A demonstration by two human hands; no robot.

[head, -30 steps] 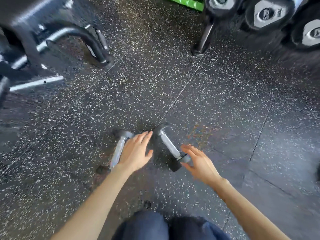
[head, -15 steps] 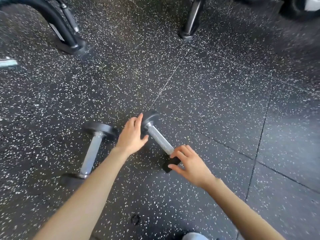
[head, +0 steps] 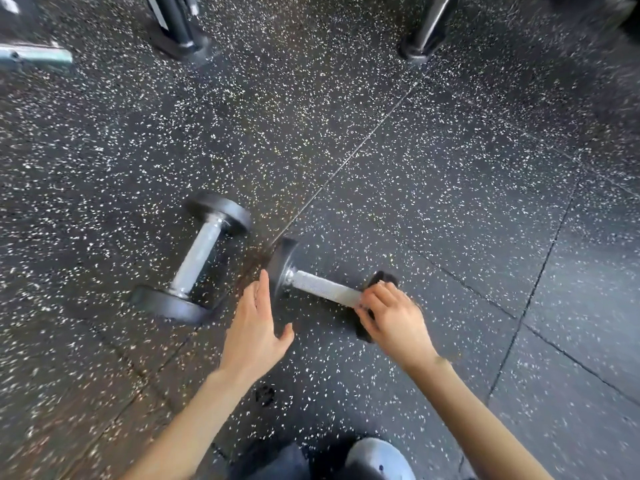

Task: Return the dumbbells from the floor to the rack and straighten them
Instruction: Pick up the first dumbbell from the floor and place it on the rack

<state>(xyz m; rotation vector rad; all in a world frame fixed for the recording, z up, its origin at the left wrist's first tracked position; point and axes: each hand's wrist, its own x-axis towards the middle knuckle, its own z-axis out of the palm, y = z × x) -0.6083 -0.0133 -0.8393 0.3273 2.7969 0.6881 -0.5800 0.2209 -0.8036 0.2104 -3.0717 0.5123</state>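
The right hand (head: 391, 320) gripped one dumbbell's (head: 322, 289) handle on the floor (head: 450, 168) — the left hand (head: 254, 327) lay released, fingers straight, beside its head; the second dumbbell (head: 197, 258) lay apart.

Floor (head: 433, 174): black rubber tiles w/ white speckle, seams visible. On it: left dumbbell (head: 196, 261), handle diag.; right dumbbell (head: 322, 287) just beside, not touching. Far edge: black frame foot (head: 180, 46), second post foot (head: 415, 51). Silver bar (head: 34, 57) top-left, blurred.
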